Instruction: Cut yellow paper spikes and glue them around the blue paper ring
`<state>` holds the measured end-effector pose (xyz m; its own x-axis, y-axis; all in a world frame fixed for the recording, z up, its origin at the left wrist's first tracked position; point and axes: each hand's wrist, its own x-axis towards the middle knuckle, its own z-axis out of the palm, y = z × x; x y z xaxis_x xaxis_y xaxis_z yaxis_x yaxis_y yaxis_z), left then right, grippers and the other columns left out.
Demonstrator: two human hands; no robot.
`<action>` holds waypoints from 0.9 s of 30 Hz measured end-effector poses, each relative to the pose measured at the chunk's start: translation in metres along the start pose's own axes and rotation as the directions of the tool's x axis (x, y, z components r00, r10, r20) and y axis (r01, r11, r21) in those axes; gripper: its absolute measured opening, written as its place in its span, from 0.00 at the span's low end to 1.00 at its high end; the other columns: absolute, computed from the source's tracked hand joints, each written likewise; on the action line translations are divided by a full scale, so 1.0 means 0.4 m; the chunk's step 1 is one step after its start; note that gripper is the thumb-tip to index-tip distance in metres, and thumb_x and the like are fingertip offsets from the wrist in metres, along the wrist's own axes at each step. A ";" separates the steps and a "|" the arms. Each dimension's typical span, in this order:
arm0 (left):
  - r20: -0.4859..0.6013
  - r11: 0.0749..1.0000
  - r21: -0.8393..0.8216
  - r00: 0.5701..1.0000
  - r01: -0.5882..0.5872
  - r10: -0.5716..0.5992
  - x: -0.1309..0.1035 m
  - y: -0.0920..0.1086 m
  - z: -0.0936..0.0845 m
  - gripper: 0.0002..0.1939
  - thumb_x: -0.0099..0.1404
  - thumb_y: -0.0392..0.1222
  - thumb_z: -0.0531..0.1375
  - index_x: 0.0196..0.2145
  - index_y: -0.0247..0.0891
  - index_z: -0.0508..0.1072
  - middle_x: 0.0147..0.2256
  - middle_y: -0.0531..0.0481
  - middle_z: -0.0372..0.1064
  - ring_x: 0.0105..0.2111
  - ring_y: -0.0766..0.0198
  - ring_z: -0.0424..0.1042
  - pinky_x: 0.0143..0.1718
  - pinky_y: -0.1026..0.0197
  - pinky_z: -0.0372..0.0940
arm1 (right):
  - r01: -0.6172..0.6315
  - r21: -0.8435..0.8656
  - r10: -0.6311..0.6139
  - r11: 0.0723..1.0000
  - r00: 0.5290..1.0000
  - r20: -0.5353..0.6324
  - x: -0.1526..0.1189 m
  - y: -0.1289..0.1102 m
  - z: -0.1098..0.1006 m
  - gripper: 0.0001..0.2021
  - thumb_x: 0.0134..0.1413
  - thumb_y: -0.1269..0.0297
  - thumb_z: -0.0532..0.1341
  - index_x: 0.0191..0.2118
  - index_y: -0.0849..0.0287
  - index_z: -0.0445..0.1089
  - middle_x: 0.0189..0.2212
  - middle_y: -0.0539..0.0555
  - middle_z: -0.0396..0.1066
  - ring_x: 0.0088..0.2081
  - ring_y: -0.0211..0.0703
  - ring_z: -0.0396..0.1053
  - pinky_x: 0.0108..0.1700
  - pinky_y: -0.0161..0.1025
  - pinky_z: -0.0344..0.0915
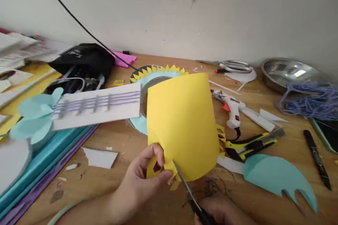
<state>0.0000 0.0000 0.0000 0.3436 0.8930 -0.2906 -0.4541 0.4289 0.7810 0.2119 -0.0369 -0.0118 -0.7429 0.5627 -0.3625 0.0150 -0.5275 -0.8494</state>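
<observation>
Above the table (163, 204), yellow paper (182, 123) extends upward from seemingly pinching left hand (148, 179).

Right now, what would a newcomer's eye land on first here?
Most likely the yellow paper sheet in the centre, pinched by the left hand while the right hand holds scissors at its lower edge. Next, perhaps the white board strung with purple strands at left, and the tangled purple-blue yarn by the steel bowl at right.

Pale, scuffed wall (224, 17) behind a wooden tabletop (161, 205) with visible grain and a dark knot.
</observation>
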 end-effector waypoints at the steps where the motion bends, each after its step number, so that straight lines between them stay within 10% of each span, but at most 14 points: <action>1: 0.014 1.000 -0.019 1.000 -0.003 0.003 0.005 0.004 0.006 0.18 0.59 0.39 0.72 0.26 0.38 0.65 0.23 0.59 0.70 0.23 0.72 0.71 0.26 0.73 0.61 | 0.019 0.005 -0.019 1.000 1.000 -0.008 0.002 0.012 -0.001 0.31 0.51 0.32 0.60 0.21 0.57 0.54 0.16 0.42 0.47 0.19 0.29 0.44 0.22 0.30 0.46; 14: -0.139 0.976 0.205 0.985 -0.074 0.104 0.002 0.019 0.010 0.17 0.54 0.45 0.75 0.27 0.42 0.69 0.24 0.60 0.61 0.23 0.73 0.62 0.25 0.74 0.61 | -0.017 0.068 0.017 0.998 1.000 0.004 0.015 0.043 -0.013 0.33 0.42 0.31 0.65 0.17 0.56 0.52 0.13 0.42 0.47 0.19 0.29 0.48 0.23 0.31 0.51; 27: -0.158 0.994 0.072 0.983 -0.082 0.093 0.002 -0.013 -0.016 0.14 0.60 0.43 0.71 0.30 0.43 0.67 0.25 0.59 0.62 0.25 0.71 0.60 0.26 0.72 0.60 | -0.075 0.153 0.080 0.985 0.996 -0.032 -0.001 0.038 -0.007 0.32 0.40 0.32 0.67 0.22 0.56 0.55 0.16 0.41 0.48 0.20 0.28 0.43 0.24 0.31 0.48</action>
<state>-0.0027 -0.0006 -0.0078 0.1654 0.9392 -0.3008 -0.4200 0.3430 0.8402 0.2145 -0.0434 -0.0254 -0.7176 0.5384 -0.4418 -0.0321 -0.6592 -0.7513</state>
